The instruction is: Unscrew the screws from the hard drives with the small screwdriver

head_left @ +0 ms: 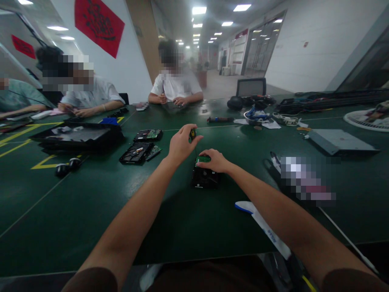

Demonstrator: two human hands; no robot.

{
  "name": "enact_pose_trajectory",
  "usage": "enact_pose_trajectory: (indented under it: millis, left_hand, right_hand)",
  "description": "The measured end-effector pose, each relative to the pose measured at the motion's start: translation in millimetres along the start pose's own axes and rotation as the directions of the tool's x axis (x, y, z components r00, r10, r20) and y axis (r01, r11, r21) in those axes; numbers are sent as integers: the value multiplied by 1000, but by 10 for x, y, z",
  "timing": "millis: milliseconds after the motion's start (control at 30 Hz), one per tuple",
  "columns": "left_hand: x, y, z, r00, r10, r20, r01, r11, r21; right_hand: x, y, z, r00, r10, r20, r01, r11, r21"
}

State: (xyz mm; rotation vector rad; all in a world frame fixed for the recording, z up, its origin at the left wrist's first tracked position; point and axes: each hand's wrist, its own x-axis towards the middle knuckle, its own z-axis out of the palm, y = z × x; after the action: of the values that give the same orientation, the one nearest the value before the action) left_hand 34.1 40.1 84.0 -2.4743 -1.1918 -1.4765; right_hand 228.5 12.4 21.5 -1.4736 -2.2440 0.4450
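In front of me a black hard drive (205,179) lies on the green table, its green circuit board (203,159) facing up at the far end. My left hand (182,142) is closed around the black and yellow handle of a screwdriver (193,133), held upright. Its thin shaft points down toward the board; whether the tip touches is hard to see. My right hand (215,160) grips the far part of the drive, with thumb and fingers over the circuit board and hiding some of it.
More hard drives (133,153) and a black tray (79,136) lie to the left. A white and blue tool (267,229) rests under my right forearm. On the right are a metal box (340,141) and a bowl (258,117). Co-workers (176,87) sit across the table.
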Motion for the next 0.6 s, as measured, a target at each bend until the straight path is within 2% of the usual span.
enact_pose_trajectory:
  millis: [133, 267, 367, 467, 600]
  left_hand:
    - [-24, -41, 40, 1000, -12, 5, 12, 997, -77]
    - [-25, -14, 40, 999, 47, 9, -46, 991, -122]
    - [-17, 15, 10, 992, 119, -35, -121, 991, -62]
    - [-10, 27, -26, 987, 145, -73, -143, 989, 25]
    - [-12, 25, -41, 990, 136, -23, -135, 990, 38]
  right_hand:
    - [2, 0, -1, 1000, -3, 2, 3, 1000, 12]
    - [8, 2, 9, 1000, 2, -9, -2, 1000, 18]
    - [10, 1, 12, 1000, 2, -5, -2, 1000, 16]
    - [9, 2, 8, 1000, 10, 0, -10, 1000, 7]
    - [4, 3, -6, 1000, 12, 18, -12, 1000, 7]
